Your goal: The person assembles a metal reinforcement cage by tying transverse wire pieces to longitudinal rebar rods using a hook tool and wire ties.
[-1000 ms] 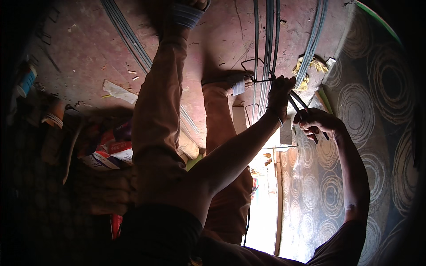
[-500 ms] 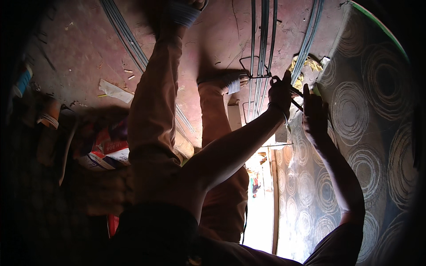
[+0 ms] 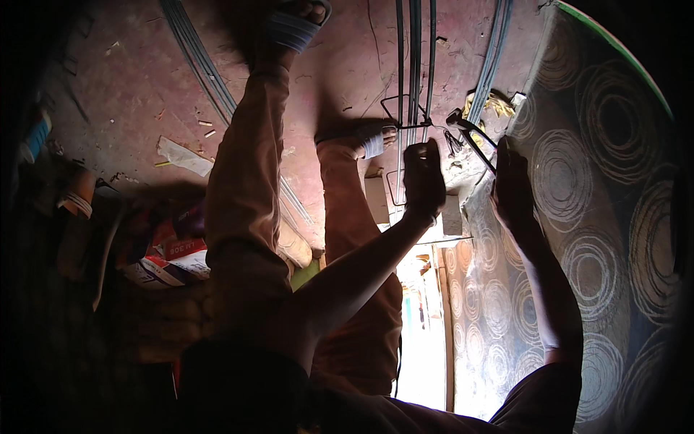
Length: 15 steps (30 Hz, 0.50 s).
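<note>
My right hand (image 3: 512,184) is closed on the handles of dark pincers (image 3: 477,150), whose head points up and left toward the rods. My left hand (image 3: 425,177) is in shadow, closed over a set of long metal rods (image 3: 416,65); anything between its fingers is hidden. A bent square wire stirrup (image 3: 405,126) surrounds these rods just beyond the left hand, and another stirrup (image 3: 391,189) shows beside its wrist. Thin loose tie wire (image 3: 452,142) hangs between the stirrup and the pincers.
More rod bundles lie on the reddish floor at the left (image 3: 199,61) and right (image 3: 493,61). Yellowish scraps (image 3: 499,105) lie near the right bundle. A circle-patterned covering (image 3: 564,173) runs along the right. My sandalled foot (image 3: 372,141) is beside the rods. Packages (image 3: 173,253) stand at left.
My left hand has moved left and slightly nearer, away from the pincers to the rods. The pincers' head now shows in full, still in my right hand. The view has shifted slightly.
</note>
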Available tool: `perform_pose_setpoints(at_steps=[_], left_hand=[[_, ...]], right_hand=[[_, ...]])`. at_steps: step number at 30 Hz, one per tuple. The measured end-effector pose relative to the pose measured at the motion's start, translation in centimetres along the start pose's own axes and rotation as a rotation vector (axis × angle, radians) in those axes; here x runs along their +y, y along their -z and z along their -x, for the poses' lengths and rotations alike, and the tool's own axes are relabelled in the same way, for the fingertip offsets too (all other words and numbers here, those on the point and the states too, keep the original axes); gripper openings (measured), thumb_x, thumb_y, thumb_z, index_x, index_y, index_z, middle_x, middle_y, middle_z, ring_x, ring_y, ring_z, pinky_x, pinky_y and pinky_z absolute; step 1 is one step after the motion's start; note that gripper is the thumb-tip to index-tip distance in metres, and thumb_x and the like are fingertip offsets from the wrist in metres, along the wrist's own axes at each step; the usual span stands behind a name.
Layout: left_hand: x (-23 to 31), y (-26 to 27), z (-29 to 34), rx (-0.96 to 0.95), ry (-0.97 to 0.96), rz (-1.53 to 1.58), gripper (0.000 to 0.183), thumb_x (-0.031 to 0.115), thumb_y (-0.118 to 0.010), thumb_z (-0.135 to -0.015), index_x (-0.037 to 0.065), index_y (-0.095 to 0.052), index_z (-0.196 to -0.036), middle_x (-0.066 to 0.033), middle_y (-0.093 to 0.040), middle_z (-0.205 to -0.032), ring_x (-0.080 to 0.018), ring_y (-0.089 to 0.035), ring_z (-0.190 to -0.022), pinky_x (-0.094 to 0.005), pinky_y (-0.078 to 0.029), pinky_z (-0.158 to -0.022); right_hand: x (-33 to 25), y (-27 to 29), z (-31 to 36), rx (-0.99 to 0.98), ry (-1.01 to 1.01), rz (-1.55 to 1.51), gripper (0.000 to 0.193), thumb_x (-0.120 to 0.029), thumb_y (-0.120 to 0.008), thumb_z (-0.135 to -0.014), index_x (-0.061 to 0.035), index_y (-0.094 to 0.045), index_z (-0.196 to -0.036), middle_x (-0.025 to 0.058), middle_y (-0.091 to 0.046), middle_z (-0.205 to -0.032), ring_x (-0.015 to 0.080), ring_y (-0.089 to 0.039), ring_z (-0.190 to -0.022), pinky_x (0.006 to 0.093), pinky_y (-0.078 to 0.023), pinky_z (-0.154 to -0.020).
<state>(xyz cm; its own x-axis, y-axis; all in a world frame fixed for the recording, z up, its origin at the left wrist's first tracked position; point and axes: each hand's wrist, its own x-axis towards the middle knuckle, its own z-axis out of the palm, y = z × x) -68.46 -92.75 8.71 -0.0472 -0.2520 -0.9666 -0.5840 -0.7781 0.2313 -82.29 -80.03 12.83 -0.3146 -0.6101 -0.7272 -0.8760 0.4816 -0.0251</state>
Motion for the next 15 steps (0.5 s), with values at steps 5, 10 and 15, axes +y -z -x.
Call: perform_pose_setpoints(at_steps=[5, 10, 15], left_hand=[[-3.1, 6.6, -9.2, 0.482, -0.481, -0.426, 0.050, 0.040, -0.052, -0.097, -0.003, -0.052, -0.122, -0.0211, -0.056, -0.120, -0.0349, -0.051, -0.115, -0.0432, -0.039, -0.098], [1.8, 5.8, -10.5, -0.038, -0.149, -0.252, 0.073, 0.054, -0.048, -0.095, -0.008, -0.045, -0.134, -0.0283, -0.051, -0.134, -0.0388, -0.047, -0.128, -0.0410, -0.036, -0.106], [-3.4, 4.6, -9.8, 0.086, -0.365, -0.406, 0.102, 0.066, -0.058, -0.084, -0.012, -0.029, -0.142, -0.0355, -0.046, -0.136, -0.0399, -0.045, -0.131, -0.0405, -0.035, -0.108]], right_hand=[[-0.6, 0.8, -3.2, -0.071, 0.068, 0.007, 0.071, 0.005, -0.058, -0.081, 0.0037, -0.030, -0.146, 0.0251, -0.049, -0.123, 0.0376, -0.050, -0.111, 0.0439, -0.046, -0.093], [-0.8, 1.2, -3.7, -0.090, 0.043, -0.040, 0.073, 0.007, -0.058, -0.080, 0.0035, -0.028, -0.146, 0.0268, -0.047, -0.124, 0.0383, -0.048, -0.118, 0.0432, -0.044, -0.099], [-0.6, 0.8, -4.1, -0.044, 0.104, 0.030, 0.074, 0.008, -0.058, -0.080, 0.0032, -0.027, -0.147, 0.0272, -0.046, -0.125, 0.0392, -0.047, -0.120, 0.0439, -0.043, -0.101]])
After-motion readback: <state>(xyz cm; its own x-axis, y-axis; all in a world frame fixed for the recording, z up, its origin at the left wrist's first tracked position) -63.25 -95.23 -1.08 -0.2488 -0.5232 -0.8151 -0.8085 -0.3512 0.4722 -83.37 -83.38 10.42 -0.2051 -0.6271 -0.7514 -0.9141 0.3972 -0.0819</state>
